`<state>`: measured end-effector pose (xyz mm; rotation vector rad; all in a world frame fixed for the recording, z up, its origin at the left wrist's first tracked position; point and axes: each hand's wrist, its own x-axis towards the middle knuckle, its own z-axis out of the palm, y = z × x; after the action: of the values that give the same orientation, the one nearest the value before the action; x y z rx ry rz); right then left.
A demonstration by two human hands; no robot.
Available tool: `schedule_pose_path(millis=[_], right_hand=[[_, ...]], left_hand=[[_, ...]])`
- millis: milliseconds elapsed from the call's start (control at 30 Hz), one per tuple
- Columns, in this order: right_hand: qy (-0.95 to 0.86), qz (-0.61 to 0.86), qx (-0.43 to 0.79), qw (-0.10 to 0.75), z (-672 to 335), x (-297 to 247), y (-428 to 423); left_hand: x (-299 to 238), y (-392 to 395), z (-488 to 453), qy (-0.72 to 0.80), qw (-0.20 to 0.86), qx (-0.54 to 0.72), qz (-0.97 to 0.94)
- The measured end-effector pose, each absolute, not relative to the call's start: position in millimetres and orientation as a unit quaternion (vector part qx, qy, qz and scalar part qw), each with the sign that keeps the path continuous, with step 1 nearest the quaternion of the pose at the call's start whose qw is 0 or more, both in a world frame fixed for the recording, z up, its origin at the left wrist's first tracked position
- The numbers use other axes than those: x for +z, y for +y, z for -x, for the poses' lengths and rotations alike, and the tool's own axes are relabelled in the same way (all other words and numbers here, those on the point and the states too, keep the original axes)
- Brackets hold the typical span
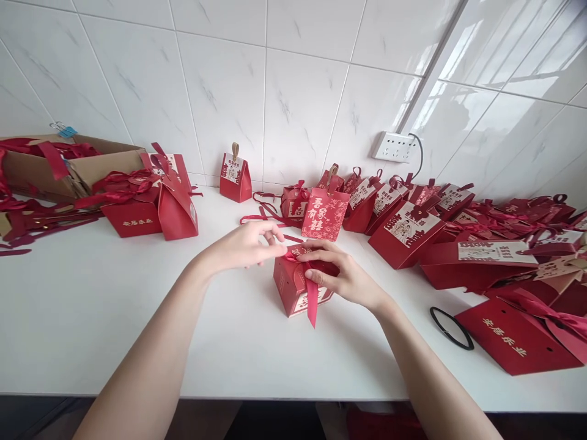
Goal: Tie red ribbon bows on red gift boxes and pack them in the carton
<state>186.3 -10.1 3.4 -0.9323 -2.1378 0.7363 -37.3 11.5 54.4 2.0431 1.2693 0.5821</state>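
A small red gift box (287,284) stands on the table in front of me, with a red ribbon (312,302) across its top and one tail hanging down the front. My right hand (337,269) lies over the box's top right, its thumb and fingers closed on the ribbon. Just left of the box top is my left hand (250,245), fingers curved and a gap between thumb and forefinger. Its thumb tip comes close to the ribbon; whether they touch is hard to see. My right fingers partly cover the box top and the knot area.
Many red gift boxes (406,232) crowd the right side. A black hair tie (452,328) lies near the front right. Two red boxes (137,214) and a cardboard carton (107,165) of ribbons stand left. Behind are a tall box (236,180), loose ribbons and a power strip (395,147).
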Motion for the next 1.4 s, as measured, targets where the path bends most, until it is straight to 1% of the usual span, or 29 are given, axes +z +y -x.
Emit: schedule_pose_path(millis=[67, 133, 300, 400, 533, 633, 700, 833, 1000, 1133, 1267, 1400], right_hand=[[-0.817, 0.355, 0.285, 0.352, -185.9, 4.0, -10.2], [-0.814, 0.350, 0.287, 0.364, -184.9, 4.7, -10.4], [-0.804, 0.351, 0.290, 0.383, -182.0, 4.2, -12.2], [-0.782, 0.365, 0.324, 0.387, -182.1, 1.9, -13.9], [-0.761, 0.372, 0.359, 0.390, -182.8, 0.0, -14.4], [-0.765, 0.374, 0.353, 0.387, -182.6, 1.2, -13.7], [-0.774, 0.372, 0.340, 0.383, -182.4, 2.8, -13.3], [-0.785, 0.371, 0.317, 0.382, -182.1, 4.5, -13.1], [-0.775, 0.370, 0.338, 0.385, -181.7, 2.9, -13.7], [-0.772, 0.372, 0.344, 0.385, -180.8, 2.7, -14.0], [-0.768, 0.372, 0.352, 0.384, -180.0, 2.6, -13.4], [-0.768, 0.361, 0.360, 0.388, -181.3, 1.1, -12.4]], left_hand=[[48.2, 13.8, 37.1, 0.459, 0.293, 0.212, -0.811], [41.5, 13.8, 35.2, 0.427, 0.266, 0.228, -0.834], [26.4, 8.3, 37.0, 0.387, 0.240, 0.312, -0.834], [15.9, 7.9, 41.1, 0.378, 0.214, 0.367, -0.823], [4.5, 12.7, 40.9, 0.341, 0.138, 0.416, -0.832], [2.0, 15.2, 37.5, 0.300, 0.076, 0.434, -0.846], [1.6, 15.0, 34.8, 0.292, 0.056, 0.447, -0.844], [-1.3, 12.3, 28.1, 0.282, 0.035, 0.468, -0.837], [-5.9, 8.2, 19.0, 0.287, 0.005, 0.498, -0.818], [-8.6, 4.8, 14.4, 0.313, 0.004, 0.532, -0.787], [-12.4, 2.1, 13.0, 0.352, -0.006, 0.506, -0.787], [-8.2, -2.4, 16.1, 0.369, 0.062, 0.450, -0.811]])
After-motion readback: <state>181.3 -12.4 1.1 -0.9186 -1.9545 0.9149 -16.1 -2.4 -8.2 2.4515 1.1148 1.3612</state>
